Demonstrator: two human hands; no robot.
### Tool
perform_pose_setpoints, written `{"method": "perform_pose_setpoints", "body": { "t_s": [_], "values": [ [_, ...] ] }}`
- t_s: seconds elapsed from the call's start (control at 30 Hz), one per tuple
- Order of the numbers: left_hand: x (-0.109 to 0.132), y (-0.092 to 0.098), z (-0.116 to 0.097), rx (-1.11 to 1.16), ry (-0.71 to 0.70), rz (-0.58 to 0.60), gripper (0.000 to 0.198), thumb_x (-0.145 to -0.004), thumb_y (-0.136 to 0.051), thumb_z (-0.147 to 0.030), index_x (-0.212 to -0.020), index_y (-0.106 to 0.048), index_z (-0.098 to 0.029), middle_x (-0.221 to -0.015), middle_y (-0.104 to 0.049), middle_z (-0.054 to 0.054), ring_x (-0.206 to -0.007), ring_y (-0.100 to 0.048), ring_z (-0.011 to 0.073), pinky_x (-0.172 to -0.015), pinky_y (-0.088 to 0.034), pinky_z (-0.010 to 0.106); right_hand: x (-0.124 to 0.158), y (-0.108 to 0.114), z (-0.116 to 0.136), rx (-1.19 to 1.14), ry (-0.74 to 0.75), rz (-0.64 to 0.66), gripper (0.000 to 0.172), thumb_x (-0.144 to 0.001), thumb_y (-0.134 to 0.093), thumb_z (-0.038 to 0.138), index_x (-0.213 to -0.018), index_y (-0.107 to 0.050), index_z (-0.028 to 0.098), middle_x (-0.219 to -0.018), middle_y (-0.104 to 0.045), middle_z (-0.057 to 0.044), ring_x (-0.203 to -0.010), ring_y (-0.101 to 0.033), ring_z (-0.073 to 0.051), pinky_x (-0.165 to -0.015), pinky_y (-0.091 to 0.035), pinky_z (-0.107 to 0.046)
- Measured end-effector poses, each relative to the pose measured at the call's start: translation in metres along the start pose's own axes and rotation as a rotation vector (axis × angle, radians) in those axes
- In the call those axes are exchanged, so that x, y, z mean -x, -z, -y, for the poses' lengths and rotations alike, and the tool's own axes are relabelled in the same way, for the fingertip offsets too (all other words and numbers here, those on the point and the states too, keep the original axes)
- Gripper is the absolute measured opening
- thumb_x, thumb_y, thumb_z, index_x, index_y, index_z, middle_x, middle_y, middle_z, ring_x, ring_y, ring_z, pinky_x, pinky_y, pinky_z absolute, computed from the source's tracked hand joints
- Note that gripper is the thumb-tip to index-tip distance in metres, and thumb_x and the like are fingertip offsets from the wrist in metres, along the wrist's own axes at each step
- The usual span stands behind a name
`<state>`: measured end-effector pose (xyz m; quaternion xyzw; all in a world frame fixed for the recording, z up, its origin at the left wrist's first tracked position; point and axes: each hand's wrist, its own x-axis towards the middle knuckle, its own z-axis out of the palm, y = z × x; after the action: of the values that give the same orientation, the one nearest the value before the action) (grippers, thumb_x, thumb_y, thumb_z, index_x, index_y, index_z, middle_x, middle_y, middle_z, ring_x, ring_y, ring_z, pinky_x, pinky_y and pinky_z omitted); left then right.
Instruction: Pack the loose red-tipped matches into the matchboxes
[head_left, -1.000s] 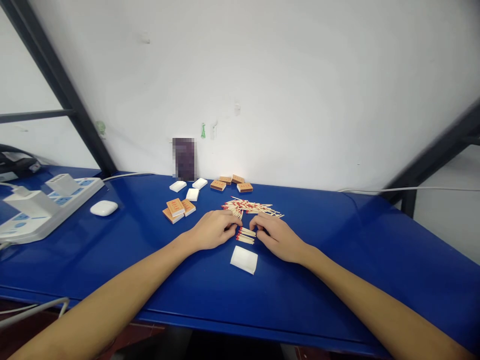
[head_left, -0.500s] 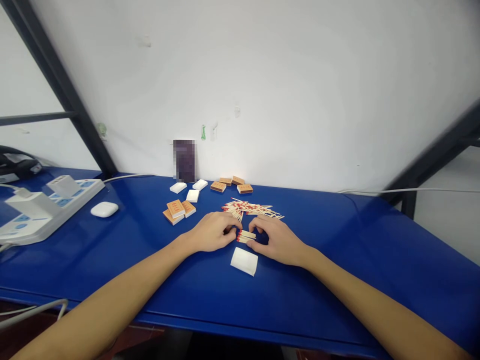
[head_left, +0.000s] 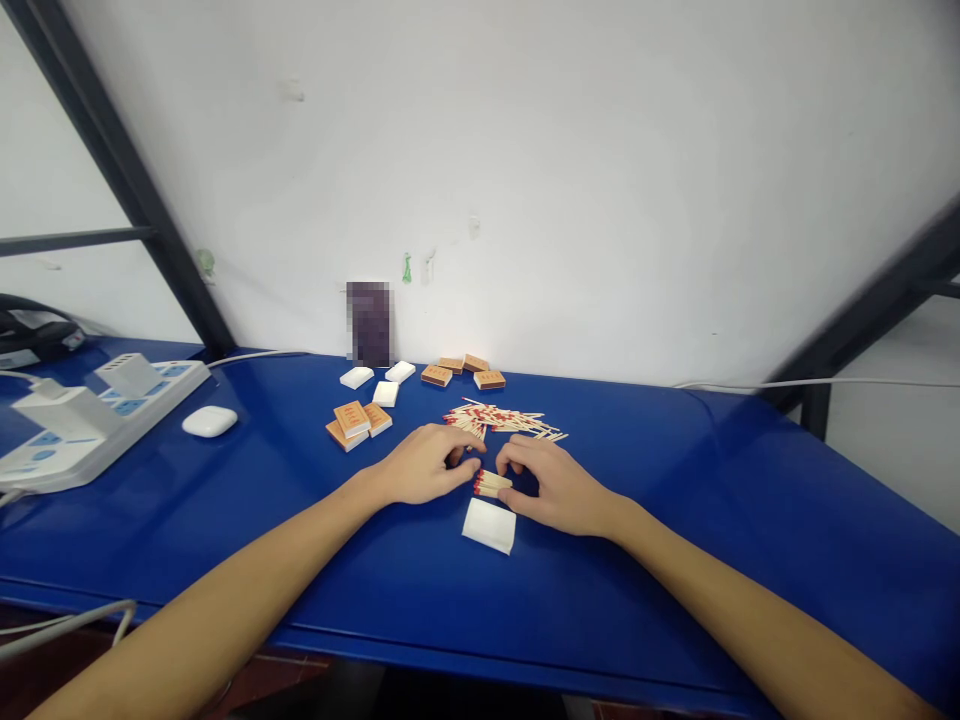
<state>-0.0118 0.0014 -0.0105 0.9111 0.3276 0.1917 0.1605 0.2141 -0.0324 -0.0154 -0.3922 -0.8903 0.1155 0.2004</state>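
Observation:
A small bundle of red-headed matches (head_left: 491,484) lies between my hands, heads pointing left. My right hand (head_left: 556,484) has its thumb and curled fingers around the plain ends of this bundle. By the match heads, my left hand (head_left: 429,463) is held with thumb and forefinger apart and nothing between them. Just beyond both hands spreads a loose pile of matches (head_left: 510,417). Nearer to me than the bundle is a white matchbox tray (head_left: 489,526); its inside is hard to make out.
Orange matchboxes (head_left: 352,418) stand left of the pile, with more orange boxes (head_left: 490,379) by the wall. White boxes (head_left: 386,394) lie between them, near a pixelated dark upright object (head_left: 371,325). Leftward are a white earphone case (head_left: 210,421) and a power strip (head_left: 161,400) on the blue table (head_left: 637,600).
The match bundle has shifted slightly towards me and sits closer together. My left thumb and forefinger have drawn back a little from the match heads.

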Motion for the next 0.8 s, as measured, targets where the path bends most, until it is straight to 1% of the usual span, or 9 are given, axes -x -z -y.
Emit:
{"method": "perform_pose_setpoints", "body": {
  "t_s": [0.07, 0.13, 0.23, 0.3, 0.37, 0.47, 0.57, 0.67, 0.8],
  "values": [
    [-0.001, -0.003, 0.001, -0.016, 0.043, -0.056, 0.024, -0.091, -0.047, -0.024, -0.109, -0.064, -0.021, -0.07, -0.061, -0.002, -0.061, -0.053, 0.0121, -0.059, -0.036, 0.024, 0.0, 0.0, -0.001, -0.03, 0.004, 0.012, 0.01, -0.09, -0.056, 0.029, -0.084, -0.055, 0.021, -0.078, -0.054, 0.0, -0.071, -0.049, -0.015, -0.066, -0.037, -0.028],
    [-0.002, -0.005, 0.001, -0.074, 0.053, -0.086, 0.026, -0.091, -0.047, -0.022, -0.11, -0.064, -0.021, -0.074, -0.063, -0.001, -0.065, -0.055, 0.0136, -0.06, -0.037, 0.025, -0.001, 0.0, -0.002, -0.046, -0.019, -0.002, 0.012, -0.094, -0.05, 0.027, -0.086, -0.057, 0.021, -0.078, -0.055, 0.0, -0.071, -0.05, -0.015, -0.067, -0.038, -0.029],
    [-0.001, -0.007, 0.001, -0.155, 0.051, -0.077, 0.027, -0.091, -0.047, -0.022, -0.113, -0.063, -0.021, -0.082, -0.066, 0.002, -0.072, -0.059, 0.0163, -0.063, -0.038, 0.025, -0.002, -0.003, -0.005, -0.026, -0.055, -0.069, 0.014, -0.096, -0.045, 0.025, -0.094, -0.058, 0.021, -0.083, -0.057, -0.002, -0.075, -0.052, -0.016, -0.069, -0.041, -0.03],
    [-0.001, -0.007, 0.001, -0.185, 0.046, -0.06, 0.026, -0.091, -0.047, -0.023, -0.112, -0.063, -0.021, -0.086, -0.067, 0.002, -0.077, -0.06, 0.0176, -0.065, -0.04, 0.026, -0.002, -0.006, -0.006, -0.002, -0.06, -0.099, 0.016, -0.096, -0.045, 0.025, -0.102, -0.059, 0.021, -0.092, -0.06, -0.005, -0.083, -0.054, -0.018, -0.075, -0.044, -0.032],
    [-0.001, -0.007, 0.001, -0.195, 0.054, -0.058, 0.027, -0.091, -0.046, -0.023, -0.113, -0.062, -0.022, -0.086, -0.067, 0.002, -0.077, -0.061, 0.0179, -0.066, -0.041, 0.026, -0.003, -0.008, -0.007, 0.026, -0.064, -0.113, 0.021, -0.097, -0.045, 0.026, -0.11, -0.06, 0.021, -0.1, -0.059, -0.007, -0.093, -0.054, -0.021, -0.083, -0.044, -0.036],
    [-0.001, -0.007, -0.001, -0.196, 0.08, -0.068, 0.03, -0.09, -0.046, -0.022, -0.117, -0.059, -0.021, -0.083, -0.065, 0.002, -0.074, -0.061, 0.0179, -0.065, -0.042, 0.027, -0.005, -0.01, -0.007, 0.082, -0.081, -0.107, 0.029, -0.097, -0.045, 0.032, -0.121, -0.06, 0.024, -0.103, -0.057, -0.009, -0.098, -0.052, -0.024, -0.09, -0.043, -0.042],
    [-0.002, -0.006, -0.002, -0.193, 0.094, -0.065, 0.027, -0.088, -0.046, -0.019, -0.112, -0.059, -0.02, -0.084, -0.065, 0.002, -0.075, -0.061, 0.0184, -0.064, -0.042, 0.027, -0.005, -0.01, -0.006, 0.119, -0.086, -0.056, 0.035, -0.096, -0.046, 0.038, -0.128, -0.058, 0.028, -0.103, -0.053, -0.008, -0.096, -0.051, -0.024, -0.089, -0.044, -0.044],
    [-0.002, -0.005, -0.002, -0.188, 0.091, -0.052, 0.025, -0.087, -0.046, -0.018, -0.109, -0.058, -0.02, -0.087, -0.066, 0.003, -0.075, -0.061, 0.0186, -0.064, -0.042, 0.027, -0.004, -0.009, -0.004, 0.139, -0.088, -0.032, 0.037, -0.096, -0.045, 0.042, -0.13, -0.056, 0.031, -0.104, -0.052, -0.008, -0.096, -0.05, -0.025, -0.089, -0.044, -0.046],
    [-0.002, -0.005, -0.001, -0.18, 0.058, -0.057, 0.027, -0.087, -0.045, -0.015, -0.11, -0.057, -0.021, -0.091, -0.066, 0.003, -0.079, -0.062, 0.019, -0.068, -0.043, 0.028, -0.003, -0.009, -0.002, 0.13, -0.094, -0.071, 0.03, -0.096, -0.047, 0.038, -0.121, -0.06, 0.027, -0.107, -0.054, -0.008, -0.1, -0.051, -0.024, -0.092, -0.043, -0.045]
  ]
}}
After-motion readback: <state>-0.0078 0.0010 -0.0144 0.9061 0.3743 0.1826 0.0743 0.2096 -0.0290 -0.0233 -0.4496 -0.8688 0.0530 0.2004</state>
